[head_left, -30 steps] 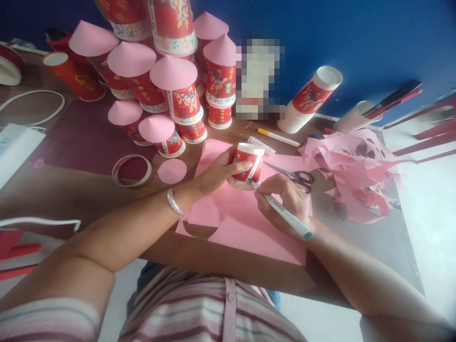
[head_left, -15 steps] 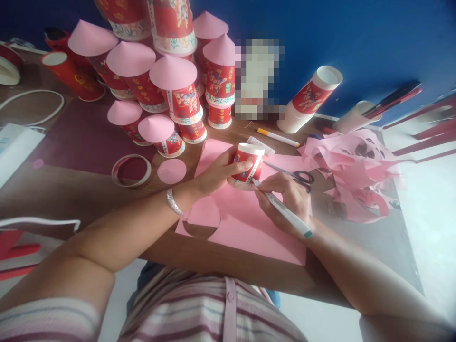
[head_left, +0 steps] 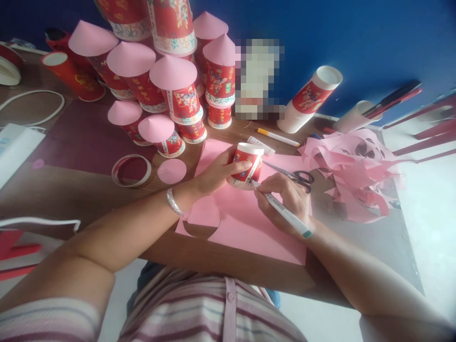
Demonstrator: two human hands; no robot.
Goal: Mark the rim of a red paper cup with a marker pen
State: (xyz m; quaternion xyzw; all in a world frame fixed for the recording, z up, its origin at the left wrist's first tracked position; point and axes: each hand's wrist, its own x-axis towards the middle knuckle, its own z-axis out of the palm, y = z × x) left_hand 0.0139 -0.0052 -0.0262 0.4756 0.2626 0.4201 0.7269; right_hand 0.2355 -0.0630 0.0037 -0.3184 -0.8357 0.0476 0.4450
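A red-and-white paper cup (head_left: 246,159) is held by my left hand (head_left: 223,171), its thumb across the printed side and the other fingers hidden behind. My right hand (head_left: 287,199) grips a white marker (head_left: 288,216) with a green end. The marker's tip meets, or nearly meets, the white band near the cup's base, where dark leaf-like marks show. Beneath both hands lies pink paper (head_left: 249,223) with a rounded cut-out at its left. Scissors (head_left: 297,176) rest just beyond my right hand, and a white tube (head_left: 261,145) lies behind the cup.
Stacked red cups with pink cone tops (head_left: 173,73) stand at the back left. A leaning cup stack (head_left: 309,97), a yellow-capped marker (head_left: 278,137) and a pen holder (head_left: 358,116) are toward the back right. Pink paper scraps (head_left: 356,166) pile at right; a tape roll (head_left: 131,171) lies left.
The cup has turned or tilted very slightly in my left hand, and the marker tip has shifted a little to the left along its lower band. Everything else looks the same.
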